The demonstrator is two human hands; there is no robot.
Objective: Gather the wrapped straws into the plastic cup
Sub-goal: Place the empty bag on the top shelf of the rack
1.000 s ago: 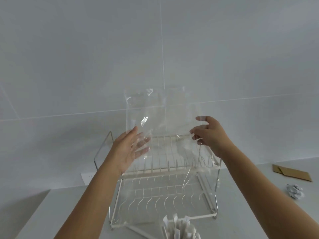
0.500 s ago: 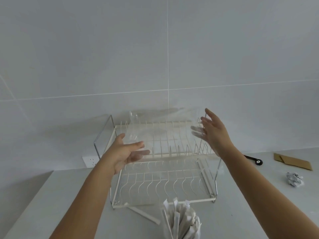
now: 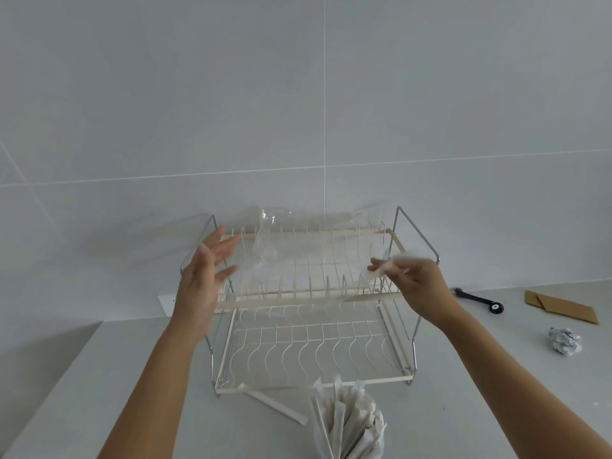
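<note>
Several paper-wrapped straws [image 3: 346, 422] stand bunched in a clear plastic cup [image 3: 379, 437] at the bottom edge; the cup itself barely shows. One wrapped straw [image 3: 275, 405] lies flat on the counter by the front left corner of the rack. A clear plastic bag [image 3: 298, 250] lies across the top tier of the cream wire dish rack [image 3: 311, 297]. My left hand [image 3: 205, 276] is at the bag's left side, fingers spread, holding nothing. My right hand [image 3: 410, 279] is at the bag's right edge, with fingers curled and blurred.
On the grey counter to the right lie a black tool [image 3: 480, 301], a flat piece of brown cardboard [image 3: 559, 306] and a crumpled foil ball [image 3: 564, 341]. A white wall socket [image 3: 167, 303] sits behind my left wrist. The counter's left edge drops off at the lower left.
The clear bag, held up by both hands a second ago, now lies on the rack's top tier. Both hands have let it down and drawn lower; the view has tilted down.
</note>
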